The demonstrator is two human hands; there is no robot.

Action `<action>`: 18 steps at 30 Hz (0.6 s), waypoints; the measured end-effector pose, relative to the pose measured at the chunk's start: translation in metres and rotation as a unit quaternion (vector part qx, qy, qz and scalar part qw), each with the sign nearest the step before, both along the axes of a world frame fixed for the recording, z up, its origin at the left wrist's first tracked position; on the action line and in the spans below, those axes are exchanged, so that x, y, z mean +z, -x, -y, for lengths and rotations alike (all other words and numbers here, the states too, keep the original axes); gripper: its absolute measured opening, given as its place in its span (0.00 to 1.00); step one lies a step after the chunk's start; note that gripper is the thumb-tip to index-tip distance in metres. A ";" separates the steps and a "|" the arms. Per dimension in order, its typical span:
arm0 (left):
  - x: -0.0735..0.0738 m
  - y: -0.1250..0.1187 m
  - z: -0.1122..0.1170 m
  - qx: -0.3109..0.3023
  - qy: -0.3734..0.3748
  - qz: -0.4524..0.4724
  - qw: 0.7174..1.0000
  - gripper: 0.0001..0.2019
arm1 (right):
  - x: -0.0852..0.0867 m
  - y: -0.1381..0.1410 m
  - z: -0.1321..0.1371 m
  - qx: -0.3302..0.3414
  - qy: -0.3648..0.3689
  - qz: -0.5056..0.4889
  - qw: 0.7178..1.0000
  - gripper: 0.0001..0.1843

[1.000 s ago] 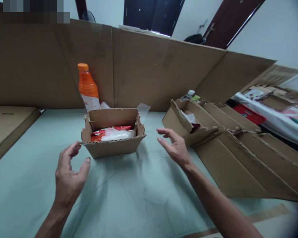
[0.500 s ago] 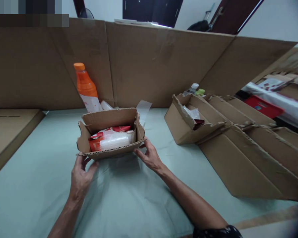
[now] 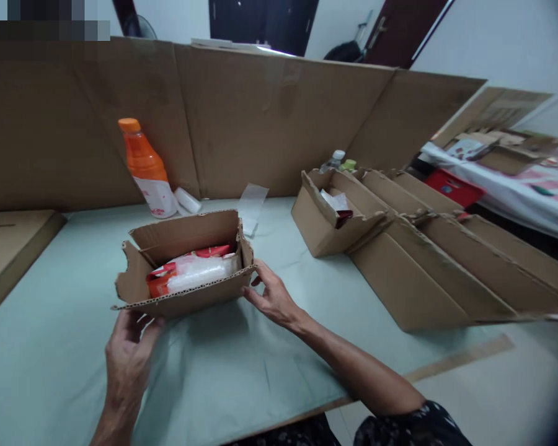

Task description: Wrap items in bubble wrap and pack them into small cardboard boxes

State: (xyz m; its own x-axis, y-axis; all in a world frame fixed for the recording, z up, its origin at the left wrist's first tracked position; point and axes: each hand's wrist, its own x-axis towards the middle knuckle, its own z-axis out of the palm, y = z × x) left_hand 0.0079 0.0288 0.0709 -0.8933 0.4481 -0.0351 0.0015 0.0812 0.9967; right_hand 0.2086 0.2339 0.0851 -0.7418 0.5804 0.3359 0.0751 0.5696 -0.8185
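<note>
A small torn cardboard box (image 3: 186, 297) sits tilted on the pale green table cover (image 3: 51, 347). Inside it lie a red-and-white packet and a clear plastic bag (image 3: 195, 272). My left hand (image 3: 128, 353) grips the box under its near left corner. My right hand (image 3: 272, 297) holds the near right corner, with fingers at the rim.
An orange bottle (image 3: 144, 167) stands at the back left before a tall cardboard wall (image 3: 270, 118). A second open box (image 3: 328, 214) and folded cardboard sheets (image 3: 446, 272) lie to the right. A flat cardboard slab (image 3: 9, 241) lies far left.
Both hands came in from open positions beside the box and took hold of its near corners. The box has since been drawn toward me and to the left, tilting.
</note>
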 end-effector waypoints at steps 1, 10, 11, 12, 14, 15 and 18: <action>0.001 -0.001 0.000 0.000 0.000 -0.003 1.000 0.25 | -0.001 -0.005 0.002 0.001 0.001 0.001 1.000 0.34; -0.007 -0.019 -0.016 -0.057 -0.002 -0.014 0.998 0.22 | -0.006 -0.026 0.000 -0.062 0.005 -0.020 0.998 0.34; -0.008 -0.024 -0.022 -0.073 -0.006 -0.011 0.997 0.22 | -0.007 -0.034 0.000 -0.077 0.005 -0.024 0.997 0.33; -0.009 -0.029 -0.028 -0.092 -0.011 -0.008 0.996 0.23 | -0.007 -0.044 0.001 -0.093 0.004 -0.028 0.995 0.32; -0.009 -0.041 -0.041 -0.136 -0.014 -0.006 0.991 0.24 | -0.009 -0.069 0.005 -0.132 -0.009 -0.034 0.991 0.29; -0.008 -0.048 -0.048 -0.156 -0.012 -0.009 0.988 0.25 | -0.010 -0.082 0.009 -0.156 -0.018 -0.035 0.987 0.27; -0.005 -0.068 -0.071 -0.216 -0.009 -0.026 0.976 0.24 | -0.014 -0.121 0.024 -0.238 -0.047 -0.029 0.970 0.23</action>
State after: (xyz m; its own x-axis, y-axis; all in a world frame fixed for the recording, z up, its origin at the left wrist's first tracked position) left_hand 0.0763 0.0995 0.0662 -0.6205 0.7840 0.0164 0.0826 0.0446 0.9956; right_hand 0.3297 0.2101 0.0710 -0.3759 0.8167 0.4378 0.3029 0.5548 -0.7749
